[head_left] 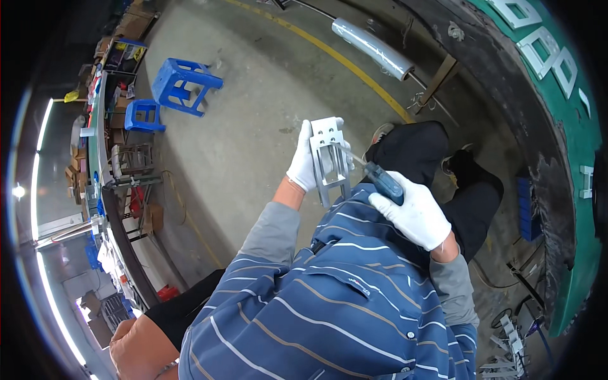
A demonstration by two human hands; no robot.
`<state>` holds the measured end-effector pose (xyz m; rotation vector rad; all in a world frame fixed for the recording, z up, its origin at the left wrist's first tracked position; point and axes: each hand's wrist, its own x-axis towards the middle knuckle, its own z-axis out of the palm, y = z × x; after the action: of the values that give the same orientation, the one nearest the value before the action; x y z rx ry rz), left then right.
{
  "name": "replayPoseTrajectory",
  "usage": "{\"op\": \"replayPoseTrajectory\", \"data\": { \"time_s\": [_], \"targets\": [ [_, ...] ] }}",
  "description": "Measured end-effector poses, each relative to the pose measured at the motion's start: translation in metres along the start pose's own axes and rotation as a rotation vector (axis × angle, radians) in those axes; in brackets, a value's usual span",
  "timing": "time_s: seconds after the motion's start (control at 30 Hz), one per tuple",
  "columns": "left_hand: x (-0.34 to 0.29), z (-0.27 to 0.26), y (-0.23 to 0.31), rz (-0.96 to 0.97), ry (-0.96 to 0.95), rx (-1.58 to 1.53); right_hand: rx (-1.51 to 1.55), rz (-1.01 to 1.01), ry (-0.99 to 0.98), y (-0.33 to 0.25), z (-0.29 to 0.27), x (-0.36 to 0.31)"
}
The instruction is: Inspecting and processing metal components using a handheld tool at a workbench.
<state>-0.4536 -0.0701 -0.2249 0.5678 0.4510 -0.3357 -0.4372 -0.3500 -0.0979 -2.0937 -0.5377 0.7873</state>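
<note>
In a white glove, my left hand is wrapped round a silvery metal bracket, held up in front of my lap. The bracket has a flat end plate with several small holes and long parallel arms with open slots between them. My right hand, gloved in white too, grips a screwdriver by its translucent blue handle. Its thin shaft points up and left and reaches the bracket just below the holed plate. Whether the tip touches the metal I cannot tell.
Two blue plastic stools stand on the concrete floor at the left. A green-topped bench with several similar metal brackets curves along my right. A plastic-wrapped roll is at the far side. Cluttered shelves line the left.
</note>
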Motion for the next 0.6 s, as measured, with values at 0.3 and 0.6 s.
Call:
{"op": "replayPoseTrajectory", "data": {
  "time_s": [0.3,0.6],
  "targets": [
    [-0.006,0.008,0.004,0.015,0.073,0.067,0.024,-0.047,-0.025,0.003,0.007,0.012],
    [-0.010,0.002,0.004,0.033,0.124,0.086,0.045,0.003,-0.042,0.007,0.003,0.014]
  ]
}}
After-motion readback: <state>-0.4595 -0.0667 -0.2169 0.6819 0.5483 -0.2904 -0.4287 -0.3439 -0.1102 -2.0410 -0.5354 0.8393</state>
